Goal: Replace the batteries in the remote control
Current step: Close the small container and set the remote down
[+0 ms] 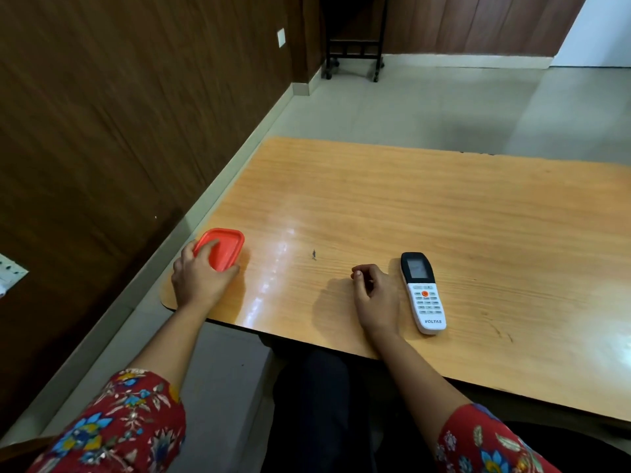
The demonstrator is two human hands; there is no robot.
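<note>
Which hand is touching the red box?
The left hand rests on the red box's lid. The right hand lies curled on the table beside the remote control.

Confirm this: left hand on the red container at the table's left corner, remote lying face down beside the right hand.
Not quite. The remote lies face up: the head view shows its screen and buttons. The rest holds: the left hand is on the red container, and the remote is beside the right hand.

Wooden table (pixel 426 206): red container (pixel 223 249) near left corner, remote (pixel 423 295) face-up.
</note>
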